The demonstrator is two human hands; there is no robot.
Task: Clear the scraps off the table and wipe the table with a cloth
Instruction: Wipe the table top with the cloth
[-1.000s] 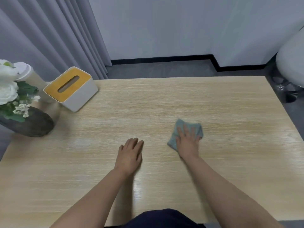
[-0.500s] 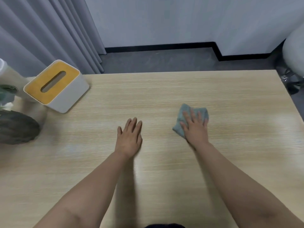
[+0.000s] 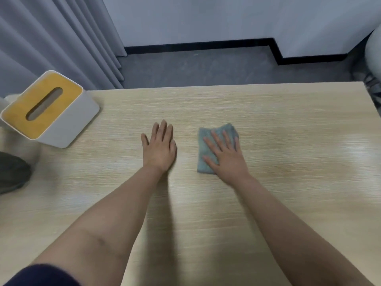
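Two hands: both lie flat on one wooden tabletop, forearms reaching in from the near edge.
Table (image 3: 288, 120): pale wood grain, filling most of the view; its far edge meets a grey floor, and a soft glare sits on the right part.
Curtain (image 3: 51, 38): grey folds hanging at the far left, behind the table's left corner.
Tissue box (image 3: 49, 109): white body with a yellow top and a dark oval slot, standing on the table's far left, well apart from both hands.
Dark object (image 3: 12, 174): a rounded grey-black shape cut off by the left edge; what it is cannot be told.
Right hand (image 3: 226, 155): palm down, fingers straight and spread, pressing on the cloth.
Left hand (image 3: 159, 147): palm down, fingers straight and close together, resting on bare wood just left of the cloth, not touching it.
Cloth (image 3: 203, 162): small, grey-blue, folded, lying mid-table under the right hand, its left edge and far corners showing past the fingers.
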